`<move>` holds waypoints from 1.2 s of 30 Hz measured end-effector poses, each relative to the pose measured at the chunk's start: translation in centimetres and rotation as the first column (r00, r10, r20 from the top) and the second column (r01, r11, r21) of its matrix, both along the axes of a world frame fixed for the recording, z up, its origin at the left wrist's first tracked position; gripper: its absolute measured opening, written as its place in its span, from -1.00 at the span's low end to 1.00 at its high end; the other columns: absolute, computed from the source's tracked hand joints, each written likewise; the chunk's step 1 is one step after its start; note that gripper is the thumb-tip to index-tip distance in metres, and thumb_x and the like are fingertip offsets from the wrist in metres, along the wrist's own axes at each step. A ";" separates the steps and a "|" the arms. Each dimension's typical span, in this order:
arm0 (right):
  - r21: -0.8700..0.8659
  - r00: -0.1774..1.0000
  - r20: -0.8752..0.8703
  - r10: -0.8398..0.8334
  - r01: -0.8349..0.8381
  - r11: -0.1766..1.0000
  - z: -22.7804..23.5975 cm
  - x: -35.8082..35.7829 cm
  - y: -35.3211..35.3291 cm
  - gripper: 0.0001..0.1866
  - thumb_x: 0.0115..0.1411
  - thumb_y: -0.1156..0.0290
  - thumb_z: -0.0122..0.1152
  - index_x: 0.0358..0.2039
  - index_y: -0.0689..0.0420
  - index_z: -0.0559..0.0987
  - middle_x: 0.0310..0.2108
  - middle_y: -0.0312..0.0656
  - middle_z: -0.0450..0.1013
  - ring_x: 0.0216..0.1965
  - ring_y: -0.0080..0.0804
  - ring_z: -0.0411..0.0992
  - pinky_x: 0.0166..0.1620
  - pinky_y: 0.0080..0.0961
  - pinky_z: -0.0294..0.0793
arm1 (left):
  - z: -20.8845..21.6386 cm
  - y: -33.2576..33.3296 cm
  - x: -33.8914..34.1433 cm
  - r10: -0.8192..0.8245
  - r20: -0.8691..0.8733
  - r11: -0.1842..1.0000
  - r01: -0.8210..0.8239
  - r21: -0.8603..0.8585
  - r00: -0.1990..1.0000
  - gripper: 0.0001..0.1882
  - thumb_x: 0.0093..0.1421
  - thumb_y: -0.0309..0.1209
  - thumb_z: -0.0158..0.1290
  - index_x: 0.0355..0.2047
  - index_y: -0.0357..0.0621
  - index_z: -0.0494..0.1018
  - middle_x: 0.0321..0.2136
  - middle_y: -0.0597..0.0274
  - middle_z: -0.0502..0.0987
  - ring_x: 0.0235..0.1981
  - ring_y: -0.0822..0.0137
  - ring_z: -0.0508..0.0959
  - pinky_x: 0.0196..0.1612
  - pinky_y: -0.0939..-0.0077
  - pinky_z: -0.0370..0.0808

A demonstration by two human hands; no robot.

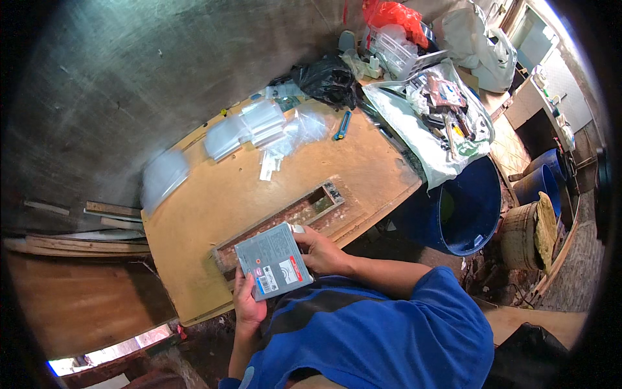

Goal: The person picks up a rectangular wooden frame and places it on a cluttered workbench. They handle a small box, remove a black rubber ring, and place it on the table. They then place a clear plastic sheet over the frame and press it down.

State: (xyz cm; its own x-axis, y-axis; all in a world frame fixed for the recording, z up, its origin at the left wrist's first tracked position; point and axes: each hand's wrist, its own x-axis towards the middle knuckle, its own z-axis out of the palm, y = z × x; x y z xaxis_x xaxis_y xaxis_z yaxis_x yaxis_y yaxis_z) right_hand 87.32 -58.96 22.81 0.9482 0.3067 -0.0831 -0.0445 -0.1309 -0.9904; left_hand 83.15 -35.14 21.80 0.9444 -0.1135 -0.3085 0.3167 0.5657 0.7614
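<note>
- Where the two hands meet the gray box (272, 259), each grip is closed on it: the left hand (249, 303) clasps its lower left edge, the right hand (321, 251) its upper right side.
- Box: a flat rectangular block with crisp corners and a smooth printed surface, bearing a white barcode panel, a line drawing and a red strip; it is held tilted, printed face up, over the near part of the counter (369, 168), in front of the person's torso.
- Left arm: forearm rising steeply from the lower edge, fingers along the box's side.
- Right arm: forearm reaching leftward, nearly level, from a blue fabric sleeve (447, 305); thumb near the box's upper right corner.
- Just beyond the box: a long, narrow trough (275, 212) with straight rims and a rough, stained interior.
- Farther across the smooth tan surface: glossy stacks of clear plastic bags (264, 122), a slim blue utility knife (343, 126) and a crumpled black plastic bag (324, 79).
- To the right: a wrinkled white sack (447, 167) bearing mixed small items, above a round blue barrel (483, 207).
</note>
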 end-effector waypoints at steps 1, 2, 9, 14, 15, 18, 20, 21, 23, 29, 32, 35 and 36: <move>0.024 0.999 0.047 0.015 -0.016 1.000 -0.1 0.1 0.1 -0.55 0.16 0.40 0.35 0.10 0.01 0.59 0.12 0.02 0.39 0.19 -0.01 0.32 0.25 -0.22 0.29 | 0.0 0.0 0.0 -0.002 -0.018 1.000 0.002 0.007 1.000 -0.48 0.39 -0.40 -0.08 0.32 -0.20 0.16 0.16 0.09 0.44 0.16 0.22 0.46 0.26 0.23 0.36; 0.046 0.994 0.107 0.028 -0.033 0.998 -0.3 0.1 0.1 -0.55 0.16 0.41 0.35 0.10 0.01 0.59 0.14 0.02 0.38 0.21 -0.01 0.30 0.27 -0.21 0.27 | 0.0 0.0 0.0 -0.011 -0.018 1.000 0.012 0.008 1.000 -0.48 0.39 -0.40 -0.08 0.33 -0.20 0.16 0.16 0.09 0.44 0.16 0.23 0.46 0.26 0.23 0.36; -0.039 0.971 0.214 0.107 -0.101 0.994 -1.6 -0.2 0.3 -0.50 0.17 0.47 0.33 0.15 0.08 0.53 0.19 0.00 0.34 0.29 -0.07 0.23 0.34 -0.20 0.20 | 0.1 0.2 -0.3 -0.043 -0.032 0.998 0.044 0.042 0.999 -0.47 0.39 -0.44 -0.11 0.35 -0.21 0.13 0.14 0.09 0.45 0.15 0.24 0.46 0.26 0.25 0.36; 0.080 0.994 0.084 0.067 -0.074 0.994 -1.7 -0.3 0.9 -0.52 0.14 0.56 0.33 0.11 0.21 0.53 0.19 -0.01 0.35 0.26 -0.16 0.26 0.33 -0.23 0.23 | 0.2 0.0 -0.4 -0.044 -0.029 0.995 0.046 0.085 0.999 -0.47 0.40 -0.43 -0.12 0.35 -0.23 0.11 0.14 0.06 0.45 0.13 0.24 0.48 0.23 0.28 0.39; 0.091 0.989 0.121 0.080 -0.092 0.992 -1.7 -0.3 0.9 -0.52 0.14 0.56 0.33 0.11 0.21 0.53 0.18 -0.01 0.36 0.26 -0.17 0.26 0.32 -0.23 0.24 | 0.2 0.0 -0.5 -0.042 -0.031 0.994 0.045 0.103 0.999 -0.46 0.40 -0.43 -0.12 0.35 -0.23 0.11 0.14 0.06 0.45 0.13 0.24 0.48 0.23 0.28 0.40; 0.111 0.984 0.152 0.095 -0.112 0.987 -1.9 -0.1 0.9 -0.55 0.14 0.57 0.33 0.08 0.22 0.54 0.13 -0.03 0.40 0.22 -0.22 0.30 0.28 -0.27 0.29 | 0.4 0.4 -0.4 -0.018 -0.009 0.995 0.019 0.099 1.000 -0.46 0.40 -0.42 -0.11 0.35 -0.24 0.12 0.13 0.06 0.45 0.12 0.23 0.49 0.21 0.30 0.42; 0.047 0.990 0.123 0.073 -0.080 0.996 -1.8 0.0 0.8 -0.57 0.15 0.56 0.33 0.07 0.22 0.54 0.08 -0.09 0.45 0.13 -0.29 0.38 0.21 -0.32 0.37 | 0.5 0.8 0.0 -0.009 -0.002 0.995 0.009 0.097 1.000 -0.46 0.40 -0.41 -0.10 0.35 -0.24 0.12 0.14 0.06 0.45 0.12 0.23 0.49 0.21 0.30 0.41; 0.192 0.998 -0.011 0.059 -0.056 0.980 -1.8 -0.1 0.7 -0.58 0.17 0.55 0.33 0.06 0.21 0.54 0.04 -0.12 0.48 0.07 -0.34 0.41 0.16 -0.36 0.41 | 0.6 1.0 0.1 -0.016 0.025 0.995 0.013 0.097 1.000 -0.46 0.40 -0.40 -0.10 0.35 -0.24 0.12 0.14 0.05 0.45 0.13 0.22 0.49 0.21 0.30 0.41; 0.366 0.953 -0.292 0.077 0.037 0.930 -1.6 -0.3 0.4 -0.61 0.20 0.53 0.32 0.05 0.20 0.54 -0.04 -0.19 0.52 -0.05 -0.43 0.47 0.05 -0.44 0.49 | 0.7 1.2 0.2 0.025 0.014 0.995 -0.026 0.101 1.000 -0.47 0.40 -0.40 -0.10 0.34 -0.24 0.14 0.14 0.06 0.45 0.13 0.22 0.49 0.22 0.29 0.41; 0.381 0.922 -0.388 0.003 0.158 0.911 -1.3 -0.3 -0.3 -0.72 0.30 0.57 0.20 0.02 0.22 0.53 -0.16 -0.24 0.56 -0.16 -0.56 0.50 -0.07 -0.52 0.54 | 0.3 1.4 0.3 0.062 0.000 0.995 -0.062 0.074 0.998 -0.49 0.39 -0.39 -0.08 0.31 -0.24 0.18 0.12 0.08 0.46 0.12 0.24 0.50 0.24 0.27 0.38; 0.459 0.908 -0.419 0.002 0.209 0.864 -1.4 -0.3 -0.3 -0.77 0.31 0.57 0.19 -0.03 0.23 0.50 -0.20 -0.26 0.54 -0.20 -0.60 0.50 -0.11 -0.56 0.54 | 0.2 1.6 0.2 0.058 -0.041 0.998 -0.057 0.038 0.997 -0.50 0.38 -0.41 -0.07 0.30 -0.23 0.20 0.10 0.10 0.48 0.10 0.25 0.51 0.23 0.27 0.40; 0.514 0.886 -0.463 0.027 0.244 0.822 -1.3 -0.4 -0.5 -0.82 0.32 0.54 0.19 -0.08 0.19 0.47 -0.26 -0.31 0.51 -0.25 -0.66 0.47 -0.21 -0.66 0.52 | -0.2 1.6 0.3 0.044 -0.027 0.999 -0.044 -0.022 0.999 -0.51 0.38 -0.42 -0.08 0.29 -0.22 0.22 0.10 0.11 0.49 0.10 0.25 0.51 0.21 0.28 0.43; 0.497 0.878 -0.477 0.025 0.246 0.832 -1.2 -0.4 -0.6 -0.84 0.33 0.52 0.19 -0.10 0.17 0.47 -0.27 -0.31 0.50 -0.28 -0.65 0.46 -0.24 -0.68 0.50 | -0.3 1.7 0.3 0.048 -0.049 0.998 -0.050 -0.027 0.998 -0.52 0.38 -0.42 -0.08 0.29 -0.21 0.22 0.11 0.11 0.49 0.11 0.25 0.51 0.21 0.27 0.42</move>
